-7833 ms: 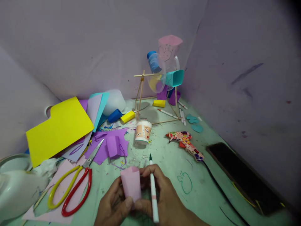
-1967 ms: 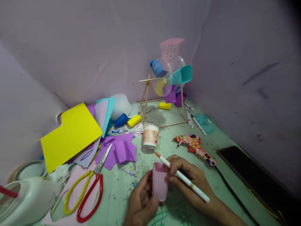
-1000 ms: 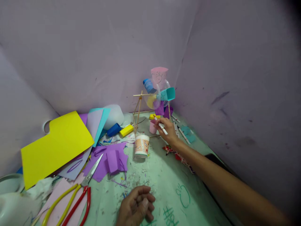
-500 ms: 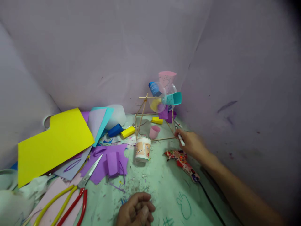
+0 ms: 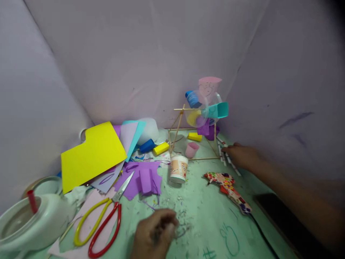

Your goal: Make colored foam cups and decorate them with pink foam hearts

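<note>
The green tabletop [image 5: 194,216] took up most of what I could see, a stick frame [image 5: 176,131] at its far end holding clear discs [image 5: 204,102] ringed with coloured cups. The upper pink cup [image 5: 210,88] bore dark drawn marks, none of which I could read as words. A plain yellow sheet [image 5: 93,154] lay to the left, with the scissors [image 5: 116,197] below it, their handles one yellow, one red.

The left hand [image 5: 155,230] rested near the front edge, fingers half curled around nothing, a narrow gap at the thumb. The right hand [image 5: 241,156] reached to the white markers [image 5: 221,154] by the right wall; I couldn't tell whether its fingers gripped one. Nearer lay the flower-patterned glue gun [image 5: 226,187].

The paper cup [image 5: 179,169] carried small printed pictures and lettering too tiny to read. The small pink cup [image 5: 192,150] stood inside the frame's base. Green pen strokes [image 5: 231,240] on the table made a looped outline, beside a hash-like mark.
</note>
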{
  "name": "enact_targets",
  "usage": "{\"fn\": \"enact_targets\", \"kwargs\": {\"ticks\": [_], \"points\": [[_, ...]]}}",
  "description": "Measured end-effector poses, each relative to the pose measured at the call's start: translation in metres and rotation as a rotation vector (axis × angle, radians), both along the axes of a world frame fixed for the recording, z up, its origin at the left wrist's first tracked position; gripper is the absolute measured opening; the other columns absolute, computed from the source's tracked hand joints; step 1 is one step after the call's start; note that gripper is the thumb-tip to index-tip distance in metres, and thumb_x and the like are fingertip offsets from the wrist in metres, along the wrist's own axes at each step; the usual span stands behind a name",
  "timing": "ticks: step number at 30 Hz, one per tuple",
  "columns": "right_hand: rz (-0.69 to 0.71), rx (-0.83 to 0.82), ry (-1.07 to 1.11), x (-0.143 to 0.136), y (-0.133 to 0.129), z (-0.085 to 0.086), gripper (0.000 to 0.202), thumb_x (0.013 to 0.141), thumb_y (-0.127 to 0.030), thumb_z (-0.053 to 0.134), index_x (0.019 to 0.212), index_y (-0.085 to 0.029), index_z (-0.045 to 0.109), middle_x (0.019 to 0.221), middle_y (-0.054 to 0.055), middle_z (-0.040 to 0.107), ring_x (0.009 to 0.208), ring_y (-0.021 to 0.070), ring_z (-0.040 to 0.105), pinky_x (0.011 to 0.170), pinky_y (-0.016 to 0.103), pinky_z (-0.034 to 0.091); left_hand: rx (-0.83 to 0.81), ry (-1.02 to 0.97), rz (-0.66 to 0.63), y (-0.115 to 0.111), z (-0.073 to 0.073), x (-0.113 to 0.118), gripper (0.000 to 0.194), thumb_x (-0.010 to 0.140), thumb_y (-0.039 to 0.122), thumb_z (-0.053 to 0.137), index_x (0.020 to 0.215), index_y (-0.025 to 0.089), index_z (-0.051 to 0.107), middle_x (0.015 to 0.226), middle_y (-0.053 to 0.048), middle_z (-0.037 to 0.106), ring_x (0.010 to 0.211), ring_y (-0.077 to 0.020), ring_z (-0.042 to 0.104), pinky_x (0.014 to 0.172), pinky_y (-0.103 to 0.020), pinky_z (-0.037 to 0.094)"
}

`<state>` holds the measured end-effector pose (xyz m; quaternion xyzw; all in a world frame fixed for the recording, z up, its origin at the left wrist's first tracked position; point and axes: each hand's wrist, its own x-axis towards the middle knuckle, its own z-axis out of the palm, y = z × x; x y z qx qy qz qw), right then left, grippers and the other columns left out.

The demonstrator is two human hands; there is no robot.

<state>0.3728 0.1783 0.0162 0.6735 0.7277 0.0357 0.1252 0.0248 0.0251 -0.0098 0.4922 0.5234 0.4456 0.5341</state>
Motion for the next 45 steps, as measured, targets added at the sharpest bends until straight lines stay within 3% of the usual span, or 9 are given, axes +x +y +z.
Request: {"fn": "enact_targets", "kwargs": {"ticks": [3, 9, 13, 17, 21, 25, 29, 37, 45], "points": [[0.000, -0.007, 0.021, 0.003, -0.001, 0.005, 0.047, 0.077, 0.004, 0.044, 0.115, -0.017, 0.062, 0.104, 0.014, 0.069, 0.103, 0.0368, 0.058, 0.068, 0.040, 0.049, 0.070, 0.376, 0.271, 0.021, 0.019, -0.026, 0.033, 0.073, 0.044, 0.058, 0.094, 0.020, 0.065, 0.088, -0.007, 0.071, 0.083, -0.0226, 0.065, 0.075, -0.032, 0.050], [-0.125, 0.100, 0.070, -0.036, -0.023, 0.036, 0.046, 0.075, -0.002, 0.050, 0.117, -0.018, 0.062, 0.099, 0.017, 0.070, 0.096, 0.0390, 0.062, 0.062, 0.040, 0.049, -0.077, 0.871, 0.189, 0.062, 0.031, -0.037, 0.061, 0.074, 0.041, 0.054, 0.130, 0.017, 0.045, 0.102, -0.015, 0.068, 0.097, -0.0404, 0.061, 0.084, -0.057, 0.040], [-0.093, 0.175, 0.223, -0.092, -0.054, 0.049, 0.033, 0.086, -0.027, 0.049, 0.118, -0.028, 0.061, 0.104, 0.007, 0.071, 0.089, 0.0296, 0.067, 0.064, 0.034, 0.050, -0.084, 0.772, 0.227, 0.083, 0.027, -0.030, 0.071, 0.065, 0.038, 0.065, 0.129, 0.014, 0.046, 0.102, -0.021, 0.066, 0.106, -0.0491, 0.053, 0.090, -0.066, 0.028], [0.044, 0.215, 1.006, -0.146, -0.084, 0.033, 0.023, 0.079, -0.030, 0.057, 0.099, -0.025, 0.068, 0.098, 0.006, 0.073, 0.085, 0.0251, 0.067, 0.074, 0.038, 0.052, -0.067, 0.466, 0.214, 0.093, 0.027, -0.038, 0.065, 0.068, 0.038, 0.060, 0.126, 0.014, 0.045, 0.094, -0.013, 0.066, 0.093, -0.0320, 0.063, 0.083, -0.048, 0.045], [-0.041, -0.035, 1.677, -0.182, -0.099, 0.003, 0.029, 0.075, -0.032, 0.064, 0.102, -0.023, 0.062, 0.101, 0.008, 0.071, 0.097, 0.0259, 0.065, 0.087, 0.045, 0.049, -0.084, 0.098, 0.146, 0.084, 0.031, -0.041, 0.063, 0.072, 0.047, 0.053, 0.125, 0.013, 0.045, 0.084, -0.006, 0.064, 0.070, -0.0187, 0.064, 0.059, -0.030, 0.050], [-0.131, -0.298, 2.018, -0.202, -0.109, -0.018, 0.062, 0.067, -0.029, 0.075, 0.124, -0.024, 0.050, 0.117, 0.012, 0.062, 0.100, 0.0252, 0.062, 0.083, 0.044, 0.050, -0.111, -0.083, 0.079, 0.065, 0.033, -0.029, 0.069, 0.060, 0.041, 0.071, 0.119, 0.012, 0.049, 0.081, -0.004, 0.066, 0.068, -0.0173, 0.064, 0.054, -0.024, 0.048], [-0.115, -0.348, 2.140, -0.209, -0.116, -0.027, 0.085, 0.062, -0.025, 0.080, 0.135, -0.029, 0.037, 0.118, 0.010, 0.057, 0.086, 0.0196, 0.062, 0.075, 0.037, 0.050, -0.093, -0.087, 0.036, 0.053, 0.035, -0.018, 0.068, 0.057, 0.035, 0.077, 0.115, 0.011, 0.051, 0.082, -0.006, 0.068, 0.074, -0.0197, 0.065, 0.057, -0.024, 0.049], [-0.019, -0.418, 2.134, -0.206, -0.119, -0.030, 0.090, 0.068, -0.037, 0.077, 0.143, -0.032, 0.027, 0.111, 0.010, 0.058, 0.081, 0.0195, 0.062, 0.081, 0.042, 0.046, -0.033, 0.099, -0.095, 0.050, 0.040, -0.022, 0.082, 0.069, 0.033, 0.069, 0.140, 0.017, 0.031, 0.088, -0.004, 0.065, 0.071, -0.0177, 0.064, 0.059, -0.025, 0.050], [0.024, -0.384, 2.040, -0.202, -0.117, -0.030, 0.089, 0.070, -0.051, 0.071, 0.144, -0.031, 0.026, 0.129, 0.014, 0.055, 0.117, 0.0328, 0.054, 0.100, 0.051, 0.037, 0.190, 0.386, -0.095, 0.036, 0.039, -0.022, 0.068, 0.072, 0.025, 0.063, 0.137, 0.020, 0.043, 0.123, -0.012, 0.061, 0.103, -0.0291, 0.060, 0.091, -0.039, 0.047]]}}
